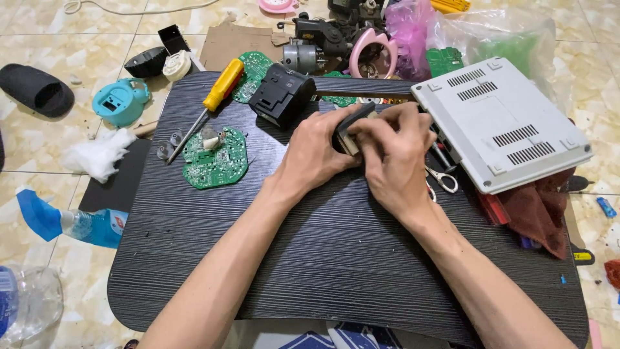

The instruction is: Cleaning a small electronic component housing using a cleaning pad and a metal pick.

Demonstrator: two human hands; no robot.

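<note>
**Gripping a small dark part over the desk**

Holding a small black-and-tan part [352,129] between both hands, I have my left hand [316,152] wrapped around its near side and my right hand [394,152] pinching it from above, just past the middle of the desk [310,258]. A black boxy housing [282,94] sits near the far edge. Toward the left edge lie a green circuit board [214,158] and a yellow-handled screwdriver [216,97]. A grey plastic casing [500,123] covers the far right corner, scissors [442,178] beside it. Clear plastic bags [497,35] on the floor beyond hold green contents.
</note>
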